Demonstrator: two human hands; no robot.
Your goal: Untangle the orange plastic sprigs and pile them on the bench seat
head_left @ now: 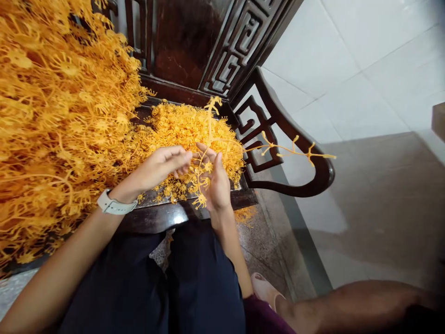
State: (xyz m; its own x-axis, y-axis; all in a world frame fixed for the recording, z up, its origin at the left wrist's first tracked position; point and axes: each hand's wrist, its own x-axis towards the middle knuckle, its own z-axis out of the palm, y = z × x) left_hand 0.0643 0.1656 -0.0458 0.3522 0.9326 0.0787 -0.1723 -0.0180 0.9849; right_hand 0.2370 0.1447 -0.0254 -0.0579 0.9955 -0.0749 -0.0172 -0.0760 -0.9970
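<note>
My left hand (165, 164), with a pale watch band (116, 204) on its wrist, has thumb and forefinger pinched together at a thin branch of an orange plastic flower stem (291, 150). Facing it is my right hand (219, 185), thumb raised, its fingers curled round the base of that stem. One branch reaches far right over the chair arm, another rises upward, and a third hangs between my hands with a flower head (200, 201) at its tip. Just behind my hands lies a smaller pile of orange plastic flowers (187, 121) on the dark wooden seat (156, 217).
A large heap of tangled orange flower stems (69, 106) fills the left side. The carved chair back (191, 41) and curved armrest (323, 176) bound the seat. Stray orange pieces (245, 215) lie on the floor. Another person's leg (365, 306) is at lower right, beside a tiled wall (347, 83).
</note>
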